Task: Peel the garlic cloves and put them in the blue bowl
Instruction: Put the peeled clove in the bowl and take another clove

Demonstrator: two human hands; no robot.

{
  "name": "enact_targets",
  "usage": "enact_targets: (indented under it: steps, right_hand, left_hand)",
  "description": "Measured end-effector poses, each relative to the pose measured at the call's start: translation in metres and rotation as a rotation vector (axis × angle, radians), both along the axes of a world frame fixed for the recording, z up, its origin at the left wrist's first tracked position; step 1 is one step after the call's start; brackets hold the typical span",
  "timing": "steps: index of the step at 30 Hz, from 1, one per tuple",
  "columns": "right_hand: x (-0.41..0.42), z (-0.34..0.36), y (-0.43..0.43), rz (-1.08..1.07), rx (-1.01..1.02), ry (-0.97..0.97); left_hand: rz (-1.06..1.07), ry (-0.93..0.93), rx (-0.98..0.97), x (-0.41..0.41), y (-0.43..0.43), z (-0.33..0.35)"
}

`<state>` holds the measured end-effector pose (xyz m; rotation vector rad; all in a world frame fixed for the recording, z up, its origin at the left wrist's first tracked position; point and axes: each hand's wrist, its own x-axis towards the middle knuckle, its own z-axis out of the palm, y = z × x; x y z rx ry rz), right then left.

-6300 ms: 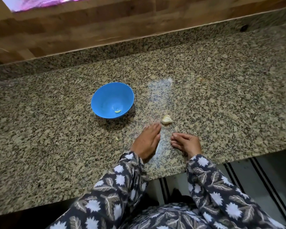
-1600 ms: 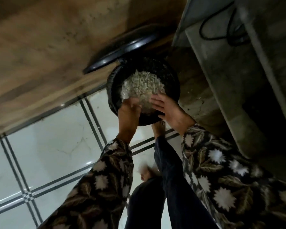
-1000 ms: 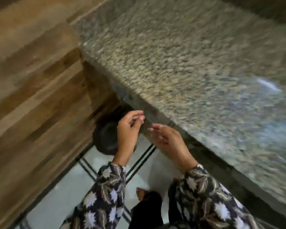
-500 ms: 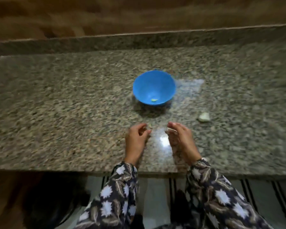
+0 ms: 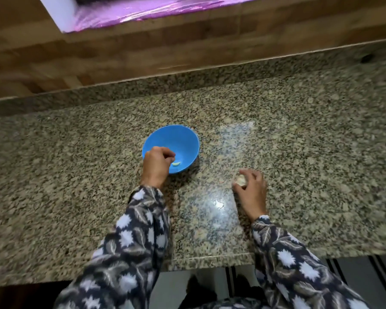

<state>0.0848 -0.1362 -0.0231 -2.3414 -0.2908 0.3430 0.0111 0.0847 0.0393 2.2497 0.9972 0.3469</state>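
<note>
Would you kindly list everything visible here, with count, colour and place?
blue bowl: one, blue, on the countertop, left of centre.
peeled clove: one, pale yellowish, inside the blue bowl.
garlic piece: one, off-white, on the countertop right of the bowl.
countertop: one, speckled granite.
wooden wall: one, brown, behind the countertop.
purple strip: one, top edge.
floor: pale, dark-striped, below the counter edge.
left hand: one, fingers curled, over the bowl's near rim.
right hand: one, gripping the garlic piece.
</note>
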Motion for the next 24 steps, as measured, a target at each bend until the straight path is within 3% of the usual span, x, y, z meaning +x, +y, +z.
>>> enact_targets:
  steps: [2, 4, 6, 10, 12, 15, 24]
  right_hand:
    - [-0.002, 0.0, -0.002, 0.01, 0.033, 0.006]
    - [-0.001, 0.003, -0.005, 0.027, 0.105, 0.03]
    - [0.001, 0.007, -0.005, 0.008, 0.179, 0.063]
    - [-0.006, 0.014, 0.004, -0.113, 0.427, 0.264]
    - [-0.016, 0.016, 0.011, -0.173, 0.612, 0.427]
    - [-0.032, 0.019, 0.02, -0.255, 0.873, 0.698]
    - [-0.047, 0.02, 0.019, -0.183, 0.945, 0.858]
  left_hand:
    - [-0.07, 0.175, -0.021, 0.015, 0.015, -0.007]
    - [-0.091, 0.22, -0.025, 0.022, 0.023, -0.009]
    - [-0.058, 0.123, -0.002, 0.022, 0.026, -0.003]
    - [0.029, -0.253, -0.123, -0.004, 0.007, 0.014]
    - [-0.018, -0.316, -0.263, -0.021, -0.021, 0.009]
    - [-0.12, -0.233, -0.56, -0.032, -0.068, -0.012]
    - [0.006, -0.357, -1.108, -0.042, -0.09, -0.04]
